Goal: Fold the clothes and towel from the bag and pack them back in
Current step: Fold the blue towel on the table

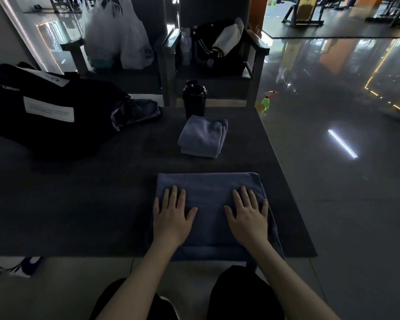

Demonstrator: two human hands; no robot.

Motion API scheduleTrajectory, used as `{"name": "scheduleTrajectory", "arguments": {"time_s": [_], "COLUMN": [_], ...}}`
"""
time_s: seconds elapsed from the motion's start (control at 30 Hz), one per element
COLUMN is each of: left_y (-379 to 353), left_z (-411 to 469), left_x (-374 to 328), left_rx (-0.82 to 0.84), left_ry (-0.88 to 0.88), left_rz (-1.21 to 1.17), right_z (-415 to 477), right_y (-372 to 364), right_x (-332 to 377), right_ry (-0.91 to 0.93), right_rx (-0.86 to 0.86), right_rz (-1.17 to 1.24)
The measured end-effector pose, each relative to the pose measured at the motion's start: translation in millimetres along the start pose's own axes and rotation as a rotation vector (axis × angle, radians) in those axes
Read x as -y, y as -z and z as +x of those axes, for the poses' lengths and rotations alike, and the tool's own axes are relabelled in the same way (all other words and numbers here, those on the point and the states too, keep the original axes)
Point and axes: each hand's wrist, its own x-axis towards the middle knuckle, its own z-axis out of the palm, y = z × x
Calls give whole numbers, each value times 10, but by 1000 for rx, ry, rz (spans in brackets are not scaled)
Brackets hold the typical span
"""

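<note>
Blue-grey on a dark tabletop: presses the large folded cloth (pixel 208 188) flat at the near edge of the table (pixel 79 204), left hand (pixel 171 218) on its left half and right hand (pixel 248 218) on its right, fingers straight and spread, gripping nothing. Has a smaller folded cloth (pixel 202 138) farther back at mid-table, just in front of a black shaker bottle (pixel 194 100). Has the black bag (pixel 56 116) lying at the far left, with a dark garment (pixel 139 112) spilling from its mouth.
</note>
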Motion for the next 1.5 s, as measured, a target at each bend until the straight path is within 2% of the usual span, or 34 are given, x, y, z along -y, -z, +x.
{"name": "scheduleTrajectory", "arguments": {"time_s": [0.33,0.4,0.47,0.53,0.6,0.7,0.77,0.9,1.03,1.2,1.37,1.5], "left_y": [77,81,54,12,28,65,141,179,211,295,322,365], "left_z": [171,67,-108,-294,-432,-464,-520,-722,-765,-752,-817,-802], "left_x": [6,30,102,218,301,327,283,385,456,482,669,796], "left_rx": [32,-42,-140,-111,-17,72,56,189,172,178,113,48], "left_ry": [100,30,-141,-271,-265,-195,-182,-244,-270,-278,-195,-93], "left_rz": [-7,-12,24,68,64,58,59,64,155,9,-274,-466], "right_z": [202,168,86,-67,-234,-444,-517,-632,-701,-778,-826,-804], "right_y": [-22,7,24,31,15,20,29,177,357,366,407,423], "right_x": [18,23,-6,-75,-144,-208,-236,-305,-351,-376,-469,-574], "right_ry": [10,22,61,131,197,209,213,285,334,400,367,289], "right_rx": [21,35,8,-71,-139,-122,-120,62,296,249,202,83], "right_rz": [8,9,4,6,-11,-38,-20,-23,-122,-180,41,159]}}
